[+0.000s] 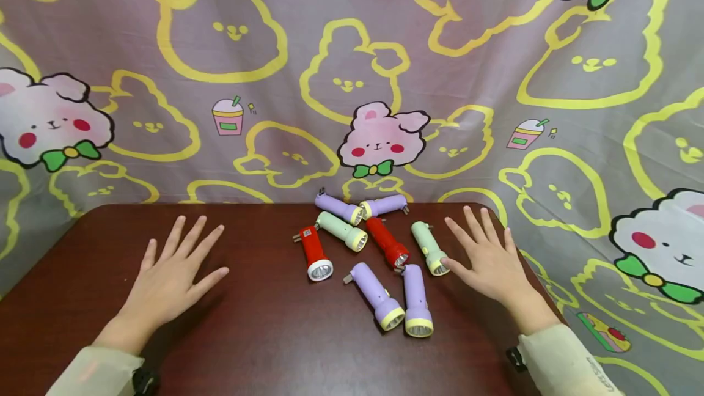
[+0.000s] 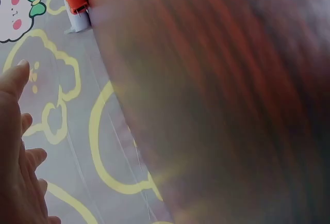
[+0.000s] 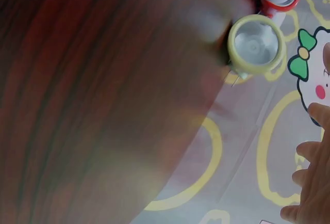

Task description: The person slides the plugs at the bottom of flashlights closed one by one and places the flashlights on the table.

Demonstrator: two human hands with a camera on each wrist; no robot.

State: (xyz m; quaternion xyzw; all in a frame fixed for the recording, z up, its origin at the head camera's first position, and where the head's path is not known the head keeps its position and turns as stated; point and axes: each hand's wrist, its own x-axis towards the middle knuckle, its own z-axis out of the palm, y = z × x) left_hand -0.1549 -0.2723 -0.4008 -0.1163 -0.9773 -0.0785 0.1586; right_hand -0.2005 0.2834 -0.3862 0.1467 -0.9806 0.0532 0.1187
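Note:
My left hand (image 1: pixel 170 280) hovers with fingers spread, holding nothing. Nearest to it is a red flashlight with a white rim (image 1: pixel 313 252). The right hand (image 1: pixel 492 264) also has spread fingers and holds nothing. Its thumb tip appears beside the head of a pale green flashlight (image 1: pixel 428 246); a flashlight with a yellow rim (image 3: pixel 256 46) stands apart from the fingers in the right wrist view. Between the hands lie a second green flashlight (image 1: pixel 338 229), a second red one (image 1: pixel 386 242), and purple ones, two in front (image 1: pixel 376 295) and two behind (image 1: pixel 337 205). Several have plug prongs folded out.
A dark brown wooden table (image 1: pixel 247 335) carries all the flashlights, gathered from its middle to its back edge. Behind and beside it hangs a grey curtain (image 1: pixel 297 11) printed with cartoon rabbits and yellow outlines.

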